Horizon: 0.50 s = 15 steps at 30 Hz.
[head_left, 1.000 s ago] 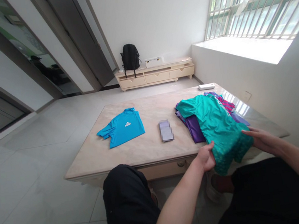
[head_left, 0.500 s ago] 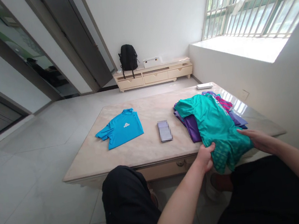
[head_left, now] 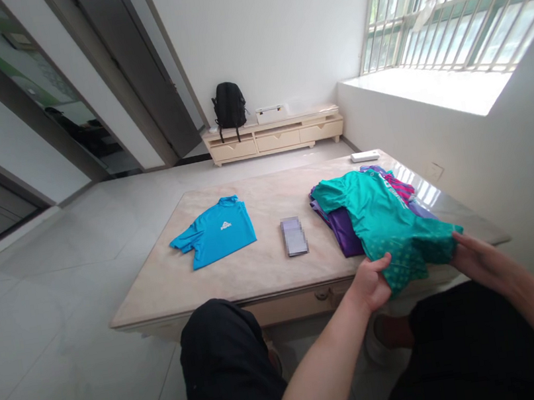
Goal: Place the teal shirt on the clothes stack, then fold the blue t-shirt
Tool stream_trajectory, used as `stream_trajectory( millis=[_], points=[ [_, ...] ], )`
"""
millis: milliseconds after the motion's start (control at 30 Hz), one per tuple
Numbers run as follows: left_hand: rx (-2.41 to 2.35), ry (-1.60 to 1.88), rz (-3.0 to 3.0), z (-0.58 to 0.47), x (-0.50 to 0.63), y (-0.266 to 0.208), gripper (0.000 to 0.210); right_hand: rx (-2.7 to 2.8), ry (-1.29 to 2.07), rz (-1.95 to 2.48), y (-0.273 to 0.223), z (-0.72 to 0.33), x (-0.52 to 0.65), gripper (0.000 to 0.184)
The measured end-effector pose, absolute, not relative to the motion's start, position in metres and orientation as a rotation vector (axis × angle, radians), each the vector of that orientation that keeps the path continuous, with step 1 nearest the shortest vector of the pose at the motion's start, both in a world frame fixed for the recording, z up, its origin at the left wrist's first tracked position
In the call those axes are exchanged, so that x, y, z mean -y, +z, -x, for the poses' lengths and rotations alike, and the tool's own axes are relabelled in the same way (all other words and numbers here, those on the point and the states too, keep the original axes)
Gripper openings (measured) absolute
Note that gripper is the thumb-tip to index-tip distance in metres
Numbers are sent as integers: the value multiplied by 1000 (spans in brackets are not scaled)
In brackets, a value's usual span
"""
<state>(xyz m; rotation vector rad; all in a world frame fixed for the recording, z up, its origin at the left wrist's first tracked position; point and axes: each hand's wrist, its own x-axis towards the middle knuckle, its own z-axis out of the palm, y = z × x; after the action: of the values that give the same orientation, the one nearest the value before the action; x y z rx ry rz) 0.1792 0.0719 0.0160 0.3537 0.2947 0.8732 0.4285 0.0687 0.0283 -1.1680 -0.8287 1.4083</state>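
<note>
Your left hand is pinching the hem of the green shirt, just off the front edge of the table. Your right hand is grasping the hem's other corner, near the table's front right corner. The shirt is lying over purple clothes on the table's right side, its hem hanging past the front edge. A blue shirt is lying on the table's left side, and a white box is sitting beyond the table.
</note>
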Motion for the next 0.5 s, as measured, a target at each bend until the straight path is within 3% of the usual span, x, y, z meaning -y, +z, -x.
stream_trajectory(
  millis=[200,500],
  points=[
    [-291,794,-310,-178,-65,15,43,775,1321,1111,21,-391,-43,92],
    [-343,544,-380,-154,-59,16,50,641,1184,1334,47,-404,-32,105]
  ],
)
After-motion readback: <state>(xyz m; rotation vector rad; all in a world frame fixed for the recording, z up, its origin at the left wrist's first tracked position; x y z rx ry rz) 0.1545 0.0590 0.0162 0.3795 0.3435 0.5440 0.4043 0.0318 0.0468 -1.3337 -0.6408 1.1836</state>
